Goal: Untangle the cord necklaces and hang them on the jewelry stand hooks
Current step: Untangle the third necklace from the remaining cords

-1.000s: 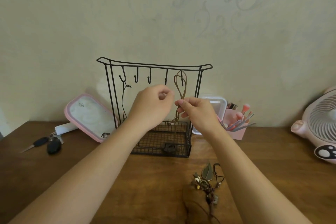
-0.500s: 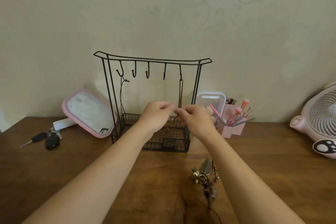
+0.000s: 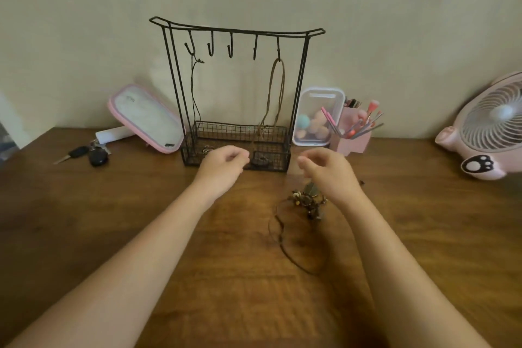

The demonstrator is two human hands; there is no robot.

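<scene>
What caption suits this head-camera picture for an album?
Empty left hand and right hand hover before the jewelry stand; brown cord necklace hangs from its rightmost hook, tangled necklaces on the table.

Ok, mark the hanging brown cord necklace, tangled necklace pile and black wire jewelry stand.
Hanging brown cord necklace (image 3: pixel 283 82): head view, right strand.
Tangled necklace pile (image 3: pixel 306 200): head view, beaded cluster.
Black wire jewelry stand (image 3: pixel 237 30): head view, top bar.

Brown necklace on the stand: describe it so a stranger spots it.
Find the black wire jewelry stand against the wall. The brown necklace hangs from its rightmost hook. The only other hung cord, far left, is thin and black.
</scene>
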